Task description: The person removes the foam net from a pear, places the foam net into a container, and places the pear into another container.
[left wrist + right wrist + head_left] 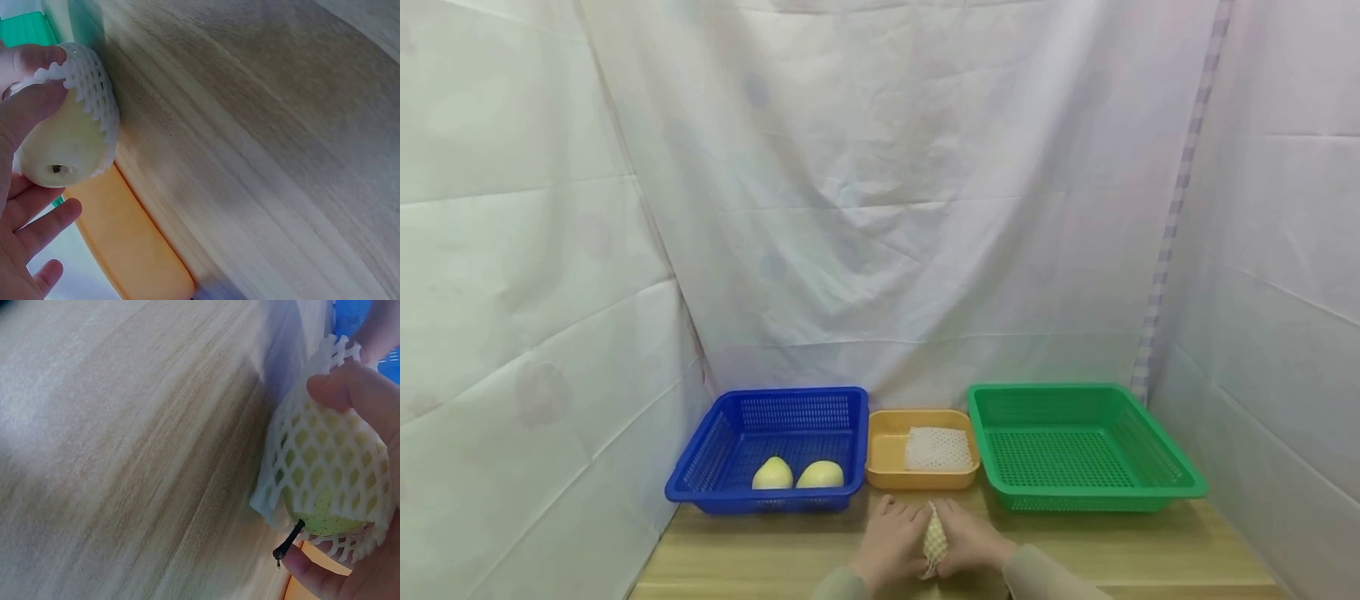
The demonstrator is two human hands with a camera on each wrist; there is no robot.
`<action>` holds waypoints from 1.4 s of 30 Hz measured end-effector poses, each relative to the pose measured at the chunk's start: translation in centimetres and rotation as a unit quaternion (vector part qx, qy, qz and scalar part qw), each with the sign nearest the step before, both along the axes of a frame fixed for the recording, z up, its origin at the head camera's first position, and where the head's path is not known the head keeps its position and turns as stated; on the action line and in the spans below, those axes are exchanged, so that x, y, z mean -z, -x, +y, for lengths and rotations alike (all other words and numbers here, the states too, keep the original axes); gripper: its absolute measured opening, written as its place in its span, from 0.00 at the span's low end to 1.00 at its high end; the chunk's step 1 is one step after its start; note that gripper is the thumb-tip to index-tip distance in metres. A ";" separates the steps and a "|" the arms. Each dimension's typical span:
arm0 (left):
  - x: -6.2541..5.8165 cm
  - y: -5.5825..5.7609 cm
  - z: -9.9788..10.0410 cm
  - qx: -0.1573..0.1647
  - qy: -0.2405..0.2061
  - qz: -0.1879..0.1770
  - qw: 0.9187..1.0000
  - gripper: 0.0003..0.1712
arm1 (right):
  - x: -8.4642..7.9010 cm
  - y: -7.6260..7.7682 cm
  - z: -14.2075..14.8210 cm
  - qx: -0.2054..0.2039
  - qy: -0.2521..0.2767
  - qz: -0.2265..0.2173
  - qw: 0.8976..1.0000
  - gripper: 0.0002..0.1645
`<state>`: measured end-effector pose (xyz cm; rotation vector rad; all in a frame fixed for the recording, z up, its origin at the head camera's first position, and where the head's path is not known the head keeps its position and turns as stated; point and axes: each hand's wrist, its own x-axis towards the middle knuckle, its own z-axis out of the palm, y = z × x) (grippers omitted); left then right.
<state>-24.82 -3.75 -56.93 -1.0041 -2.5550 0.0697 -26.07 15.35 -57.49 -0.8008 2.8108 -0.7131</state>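
Between both hands, close over the wooden table near its front, is a pale yellow-green pear (59, 147) partly covered by a white foam net sleeve (325, 450). My left hand (891, 537) pinches the sleeve's edge against the pear with the thumb and a finger, near the bare bottom end; its other fingers spread below. From the other side my right hand (970, 537) grips the netted pear, thumb lying over the mesh. In the right wrist view the dark stem (289, 540) pokes out past the sleeve's opening. The palms' contact is mostly hidden.
A blue basket (700, 454) at the left holds two pears (772, 473). Behind the hands, a yellow-orange tray (922, 481) contains white foam nets (937, 448). To the right is a green basket (1093, 504). White cloth (880, 208) hangs behind and at both sides.
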 end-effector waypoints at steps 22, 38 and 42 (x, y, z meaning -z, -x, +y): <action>0.1 0.5 0.4 0.002 -0.003 -0.040 0.999 0.40 | -0.4 0.0 0.4 -0.017 0.040 -0.020 0.999 0.54; 0.6 1.1 0.3 0.034 -0.020 -0.007 0.999 0.37 | -0.8 0.6 1.1 -0.051 0.046 -0.021 0.997 0.50; 0.5 0.9 0.2 0.034 -0.023 -0.011 0.999 0.37 | -0.8 0.5 1.0 -0.057 0.051 -0.024 0.997 0.49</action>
